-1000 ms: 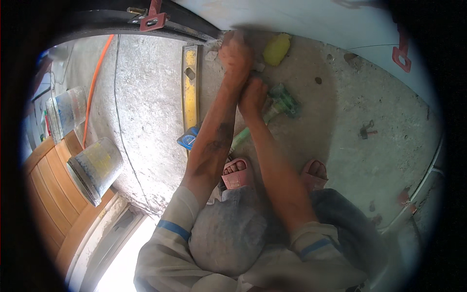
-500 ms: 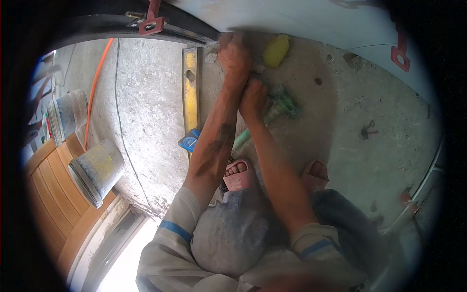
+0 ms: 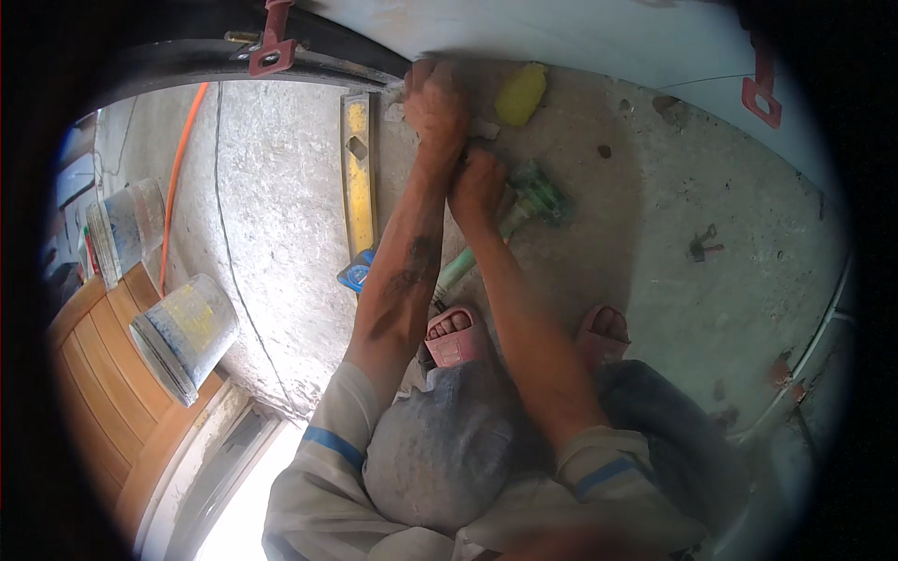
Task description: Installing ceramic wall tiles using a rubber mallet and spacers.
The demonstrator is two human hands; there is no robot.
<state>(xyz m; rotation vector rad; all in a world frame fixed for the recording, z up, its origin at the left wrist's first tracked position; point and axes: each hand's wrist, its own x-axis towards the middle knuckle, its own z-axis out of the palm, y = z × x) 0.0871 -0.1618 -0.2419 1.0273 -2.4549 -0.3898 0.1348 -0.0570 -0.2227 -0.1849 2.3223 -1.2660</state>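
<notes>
Reaching forward from a crouch, both hands meet low on the concrete floor (image 3: 281,187), at the foot of a pale panel (image 3: 599,47).

- Left hand (image 3: 436,105): fingers curled down near the panel's lower edge; what it grips is hidden, so the hold cannot be told.
- Right hand (image 3: 477,182): just behind the left, touching it, closed into a loose fist; its contents cannot be told either. A green tool (image 3: 535,198) lies just beside it (its pale handle runs back under the forearm toward the feet).
- Sponge (image 3: 520,93): yellow, just right of the left hand, against the panel's edge.
- Level (image 3: 358,173): yellow, lying lengthwise left of the left forearm, near but apart; a small blue item (image 3: 356,274) sits at its near end.
- Sandals (image 3: 456,338): pink, planted either side of the right forearm.
- Buckets (image 3: 182,335): far left, well apart, by a wooden door (image 3: 94,393).
- Red clamps (image 3: 760,93): on the panel.
- Open room: bare floor left of the level, and right of the tool out to a white pipe (image 3: 823,327).
</notes>
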